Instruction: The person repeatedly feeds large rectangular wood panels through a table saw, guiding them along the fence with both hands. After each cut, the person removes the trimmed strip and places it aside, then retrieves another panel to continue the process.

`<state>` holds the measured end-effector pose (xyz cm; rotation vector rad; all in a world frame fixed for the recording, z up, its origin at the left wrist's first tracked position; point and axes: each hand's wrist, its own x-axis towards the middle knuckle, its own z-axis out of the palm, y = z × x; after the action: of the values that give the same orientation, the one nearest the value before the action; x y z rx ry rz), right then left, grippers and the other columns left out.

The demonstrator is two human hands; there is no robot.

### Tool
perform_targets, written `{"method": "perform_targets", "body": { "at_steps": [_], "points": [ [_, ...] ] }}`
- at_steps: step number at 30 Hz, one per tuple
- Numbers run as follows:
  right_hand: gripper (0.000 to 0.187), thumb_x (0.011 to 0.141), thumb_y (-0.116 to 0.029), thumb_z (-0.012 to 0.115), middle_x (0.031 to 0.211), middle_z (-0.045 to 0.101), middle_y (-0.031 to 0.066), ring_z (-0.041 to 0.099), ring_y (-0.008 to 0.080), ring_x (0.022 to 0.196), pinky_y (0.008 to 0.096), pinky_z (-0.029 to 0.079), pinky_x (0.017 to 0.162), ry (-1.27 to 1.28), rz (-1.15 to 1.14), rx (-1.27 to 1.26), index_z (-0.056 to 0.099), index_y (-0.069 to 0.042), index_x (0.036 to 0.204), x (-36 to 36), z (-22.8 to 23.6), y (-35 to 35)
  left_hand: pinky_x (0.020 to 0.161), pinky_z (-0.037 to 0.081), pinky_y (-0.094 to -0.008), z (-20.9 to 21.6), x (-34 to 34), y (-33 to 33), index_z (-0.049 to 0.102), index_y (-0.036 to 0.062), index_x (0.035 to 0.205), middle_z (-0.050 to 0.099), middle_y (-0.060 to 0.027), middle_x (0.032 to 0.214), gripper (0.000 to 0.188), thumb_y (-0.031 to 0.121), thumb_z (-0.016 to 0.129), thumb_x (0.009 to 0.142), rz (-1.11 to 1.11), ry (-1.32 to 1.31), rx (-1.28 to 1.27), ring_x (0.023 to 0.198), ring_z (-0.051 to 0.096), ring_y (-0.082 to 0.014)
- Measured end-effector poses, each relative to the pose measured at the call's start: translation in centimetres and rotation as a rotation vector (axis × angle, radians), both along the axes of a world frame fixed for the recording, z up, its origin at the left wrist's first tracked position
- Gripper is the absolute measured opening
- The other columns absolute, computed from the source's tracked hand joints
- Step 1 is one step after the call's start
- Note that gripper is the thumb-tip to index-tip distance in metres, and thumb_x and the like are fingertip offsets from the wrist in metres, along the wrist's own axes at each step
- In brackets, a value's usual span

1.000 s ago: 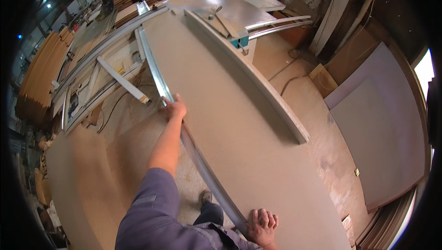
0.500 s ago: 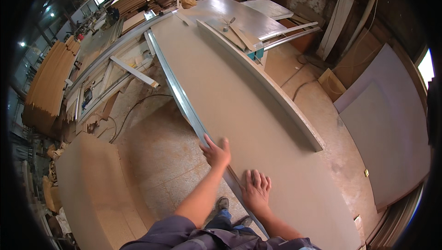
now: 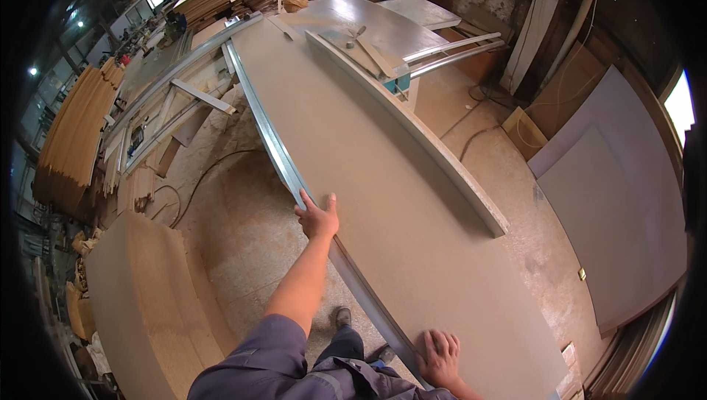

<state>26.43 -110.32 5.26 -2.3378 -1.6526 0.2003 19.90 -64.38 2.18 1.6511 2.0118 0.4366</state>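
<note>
Panel, one, large, grey-beige (image 3: 353, 142): in the head view it runs lengthwise from the lower right up to a metal-topped bench (image 3: 346, 13). Hands on it: two. Left hand (image 3: 318, 217) at the panel's left edge, thumb and forefinger spread apart; cannot tell whether the remaining fingers are clamped on the edge. Right hand (image 3: 440, 357) nearer the body, laid on the panel's upper face close to the same edge, fingers slightly apart, not closed on anything.

Metal rail (image 3: 271, 135): one, along the left edge, its far part bright. Long narrow strip (image 3: 416, 139): one, upright along the panel's right side. Bars (image 3: 460, 45) jutting right from the bench: two. Leaning sheets (image 3: 626, 223) at right: two, smaller in front of larger. Shoes (image 3: 342, 317) on the floor (image 3: 254, 260): two. Brown board stack (image 3: 77, 131) at far left: one, boards too many to count.
</note>
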Motion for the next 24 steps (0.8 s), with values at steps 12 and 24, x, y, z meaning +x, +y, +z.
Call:
{"method": "perform_targets", "body": {
  "at_steps": [12, 24],
  "points": [
    [0.065, 0.064, -0.023, 0.081, 0.135, 0.050, 0.0101, 0.045, 0.0329, 0.122, 0.0563, 0.034, 0.105, -0.043, 0.041, 0.091, 0.062, -0.007, 0.125, -1.3, -3.2, 1.9, 0.106, 0.041, -0.0535, -3.8, -1.9, 9.0, 0.013, 0.0203, 0.159, 0.026, -0.0382, 0.149, 0.096, 0.062, 0.061, 0.087, 0.003, -0.039, 0.104, 0.134, 0.039, -0.0503],
    [0.061, 0.077, -0.027, 0.075, 0.139, 0.047, 0.0085, 0.041, 0.0298, 0.129, 0.0523, 0.030, 0.111, -0.093, -0.010, 0.107, 0.059, -0.009, 0.132, -2.9, -8.0, 14.6, 0.110, 0.038, -0.0555, -6.9, -2.2, 14.9, 0.006, 0.0177, 0.159, 0.020, -0.0338, 0.156, 0.098, 0.062, 0.058, 0.089, 0.017, -0.067, 0.093, 0.140, 0.033, -0.0486]
  ]
}}
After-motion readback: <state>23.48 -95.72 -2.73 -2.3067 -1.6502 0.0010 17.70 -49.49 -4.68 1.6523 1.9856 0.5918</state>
